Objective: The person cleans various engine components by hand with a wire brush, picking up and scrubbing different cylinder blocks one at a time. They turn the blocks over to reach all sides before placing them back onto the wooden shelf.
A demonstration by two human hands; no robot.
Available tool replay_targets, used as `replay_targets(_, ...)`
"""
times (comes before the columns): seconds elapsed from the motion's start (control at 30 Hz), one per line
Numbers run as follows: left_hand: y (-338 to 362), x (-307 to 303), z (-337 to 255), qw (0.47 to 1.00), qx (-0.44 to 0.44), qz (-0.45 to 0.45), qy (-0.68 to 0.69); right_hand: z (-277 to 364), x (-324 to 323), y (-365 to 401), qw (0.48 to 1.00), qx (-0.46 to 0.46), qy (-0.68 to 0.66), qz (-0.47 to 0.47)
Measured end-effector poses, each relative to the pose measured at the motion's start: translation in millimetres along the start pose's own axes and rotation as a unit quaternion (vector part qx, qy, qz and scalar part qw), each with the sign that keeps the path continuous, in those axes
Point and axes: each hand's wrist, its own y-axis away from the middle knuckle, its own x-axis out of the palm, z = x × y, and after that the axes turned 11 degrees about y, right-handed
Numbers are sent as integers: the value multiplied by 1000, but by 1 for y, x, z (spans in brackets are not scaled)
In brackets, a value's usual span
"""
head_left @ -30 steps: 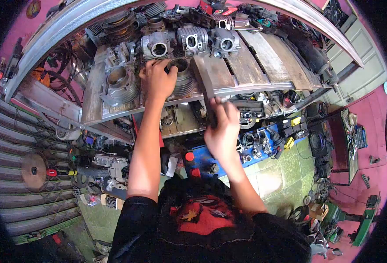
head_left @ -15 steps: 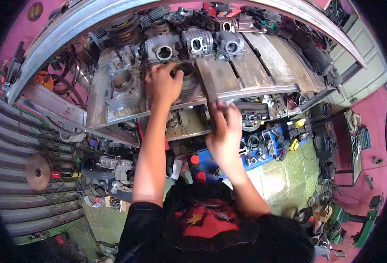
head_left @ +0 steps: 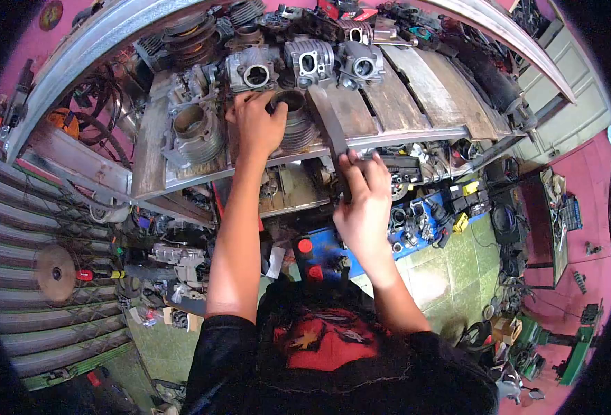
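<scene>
My left hand (head_left: pixel 258 126) grips a finned engine cylinder (head_left: pixel 298 129) at its left side, the thumb at the rim of the bore. The cylinder stands upright near the front edge of the wooden bench. In my right hand (head_left: pixel 365 197) is a long, flat, dark file (head_left: pixel 328 124), its far end pointing away over the bench just right of the cylinder. My right fingers are closed around its near end, in front of the bench edge. A second finned cylinder (head_left: pixel 196 138) stands upright to the left of my left hand.
Cylinder heads (head_left: pixel 308 63) line up behind my hands on the plank bench (head_left: pixel 396 114). A shelf under it carries more parts. Below right, a blue surface (head_left: pixel 416 243) bears metal parts and a yellow item (head_left: pixel 460 223). A shutter (head_left: pixel 15 256) stands at the left.
My right hand has shifted slightly right, and the file is less blurred now. My left hand keeps its hold on the cylinder. The view has tilted a little.
</scene>
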Motion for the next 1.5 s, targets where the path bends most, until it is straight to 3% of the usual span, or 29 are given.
replay_targets(0.13,-2,1,6,999,24,19,20,-15,38,-52,997,-1,-5,-72)
replay_targets(0.23,-1,-1,7,999,47,8,15,-24,61,-96,999,43,-27,-14)
replay_targets(0.37,0,1,1,998,50,-10,34,-25,41,-44,996,10,-52,-72)
replay_targets(0.57,9,-6,-22,995,29,-84,-46,-47,-3,31,994,88,-51,-33)
replay_targets(0.7,-10,-7,10,997,71,-26,-2,-60,-10,38,992,120,-22,5)
replay_targets(0.8,-29,-15,21,972,161,142,100,-62,-14,41,992,115,-35,-24)
replay_targets(0.83,-37,-15,25,971,164,142,100,-60,-17,42,992,118,-39,-31)
replay_targets(0.9,-54,-13,27,946,201,244,76,-55,-23,43,992,116,-41,-33)
replay_targets(1.03,-58,-16,14,941,139,308,27,-51,-24,43,992,111,-50,-43)
replay_targets(1.1,-45,-18,-9,947,141,287,10,-48,-22,45,991,113,-59,-43)
replay_targets(1.2,-17,-9,-49,1000,17,-1,24,-42,-21,39,990,115,-57,-48)
replay_targets(1.23,-4,-2,-60,994,30,-80,-70,-41,-20,37,990,117,-58,-48)
replay_targets(1.33,17,11,-51,988,19,-51,-148,-39,-17,32,990,117,-52,-56)
replay_targets(1.43,15,16,-37,998,22,-40,-52,-38,-16,27,991,106,-50,-67)
replay_targets(1.5,5,5,-23,995,57,52,55,-38,-15,26,992,95,-54,-57)
